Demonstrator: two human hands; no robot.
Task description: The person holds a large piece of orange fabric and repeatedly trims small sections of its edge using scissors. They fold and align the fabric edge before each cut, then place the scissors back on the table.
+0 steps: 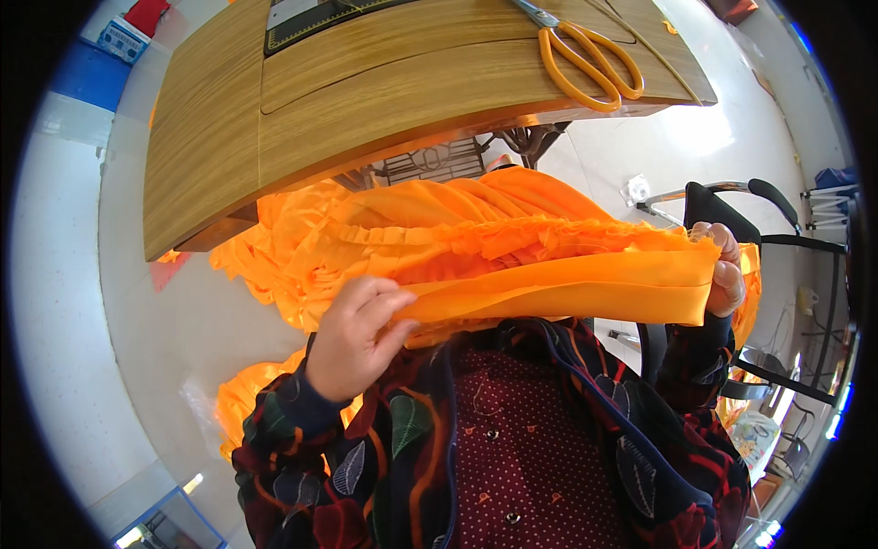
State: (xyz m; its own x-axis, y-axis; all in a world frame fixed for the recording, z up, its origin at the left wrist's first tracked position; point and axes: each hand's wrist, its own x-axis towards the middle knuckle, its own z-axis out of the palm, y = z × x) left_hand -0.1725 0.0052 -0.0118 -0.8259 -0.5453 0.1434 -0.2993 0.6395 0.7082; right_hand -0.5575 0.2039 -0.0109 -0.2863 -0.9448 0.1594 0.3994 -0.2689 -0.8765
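Glossy orange cloth (567, 285), folded smooth with a frayed edge, stretches between the left hand (355, 337), pinching it, and the right hand (726, 270), gripping its end. Folds partly hide the right hand.

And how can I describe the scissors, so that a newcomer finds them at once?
Start with the large wooden table at the top of the view. On its right part, by the near edge, lie the scissors, metal end pointing away. Two big orange loop handles set them apart from the thin rod to their right and the dark board farther left.
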